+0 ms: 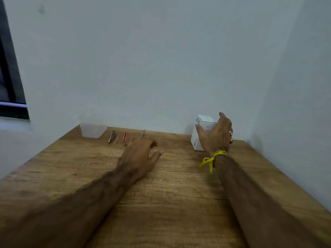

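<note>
Reaching out, right hand (217,136) (fingers (222,116) spread) brackets the white box (205,122).

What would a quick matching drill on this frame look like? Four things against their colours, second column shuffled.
Things:
1. box
2. tub
3. table
4. wrist thread

Colours:
A. yellow
B. brown wood grain
C. white
D. translucent, milky

Pairs: 1-C, 2-D, 3-B, 4-A
</note>
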The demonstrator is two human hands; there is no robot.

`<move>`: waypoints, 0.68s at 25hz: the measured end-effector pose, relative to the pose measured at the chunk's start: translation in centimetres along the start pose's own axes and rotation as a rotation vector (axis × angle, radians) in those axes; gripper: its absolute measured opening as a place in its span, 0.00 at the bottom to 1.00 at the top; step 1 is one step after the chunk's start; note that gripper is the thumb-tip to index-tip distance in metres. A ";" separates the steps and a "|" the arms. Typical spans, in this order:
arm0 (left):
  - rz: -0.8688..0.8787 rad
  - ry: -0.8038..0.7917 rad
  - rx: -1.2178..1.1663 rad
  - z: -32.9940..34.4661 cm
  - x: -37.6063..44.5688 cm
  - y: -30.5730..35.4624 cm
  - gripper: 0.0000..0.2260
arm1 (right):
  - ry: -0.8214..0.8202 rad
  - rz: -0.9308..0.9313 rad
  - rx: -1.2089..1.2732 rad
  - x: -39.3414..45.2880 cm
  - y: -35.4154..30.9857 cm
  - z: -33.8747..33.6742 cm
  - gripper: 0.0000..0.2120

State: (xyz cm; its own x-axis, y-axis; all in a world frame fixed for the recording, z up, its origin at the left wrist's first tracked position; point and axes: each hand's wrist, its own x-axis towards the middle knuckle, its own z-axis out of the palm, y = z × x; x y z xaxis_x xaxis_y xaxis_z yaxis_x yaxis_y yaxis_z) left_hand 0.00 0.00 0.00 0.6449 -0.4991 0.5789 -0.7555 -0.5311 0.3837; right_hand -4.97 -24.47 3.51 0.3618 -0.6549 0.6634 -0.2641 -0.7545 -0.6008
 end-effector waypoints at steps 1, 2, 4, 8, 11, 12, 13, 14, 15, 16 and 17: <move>0.008 0.000 -0.019 0.2 0.1 -0.3 0.15 | -0.034 0.041 0.058 0.2 0.1 0.3 0.41; 0.011 -0.007 -0.019 0.2 0.3 -0.3 0.17 | -0.074 0.072 0.090 0.1 0.0 0.4 0.40; 0.010 -0.014 -0.023 0.0 0.0 -0.1 0.21 | -0.104 0.090 0.104 -0.3 0.5 0.8 0.37; 0.042 0.006 -0.020 -0.3 -0.3 0.9 0.32 | -0.111 0.034 0.147 -1.9 -1.0 -0.1 0.33; -0.048 -0.014 -0.202 -0.5 -0.2 0.9 0.48 | -0.209 -0.092 0.159 -4.5 -4.1 -0.7 0.32; -0.102 -0.043 -0.304 -0.6 -0.3 0.9 0.53 | -0.231 -0.136 0.177 -5.7 -5.4 -1.1 0.32; -0.149 -0.058 -0.401 -0.7 -0.4 0.7 0.57 | -0.246 -0.187 0.199 -6.7 -6.5 -1.5 0.31; -0.181 -0.054 -0.477 -0.9 -0.4 0.6 0.58 | -0.268 -0.227 0.213 -7.6 -7.6 -1.8 0.30; -0.194 -0.028 -0.542 -1.1 -0.3 0.4 0.56 | -0.294 -0.258 0.219 -8.3 -8.4 -2.0 0.30; -0.188 0.009 -0.587 -1.3 -0.2 0.2 0.51 | -0.334 -0.268 0.218 -8.9 -9.2 -2.2 0.30; -0.183 0.049 -0.614 -1.3 -0.1 -0.2 0.46 | -0.372 -0.272 0.218 -9.2 -9.7 -2.3 0.29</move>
State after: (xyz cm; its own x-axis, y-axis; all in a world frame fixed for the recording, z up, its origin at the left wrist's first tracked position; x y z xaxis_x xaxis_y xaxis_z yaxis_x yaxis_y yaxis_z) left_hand -0.11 1.05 0.77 0.7745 -0.3982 0.4916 -0.5720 -0.1090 0.8130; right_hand -7.83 -11.20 4.24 0.6962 -0.3462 0.6288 0.0627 -0.8434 -0.5337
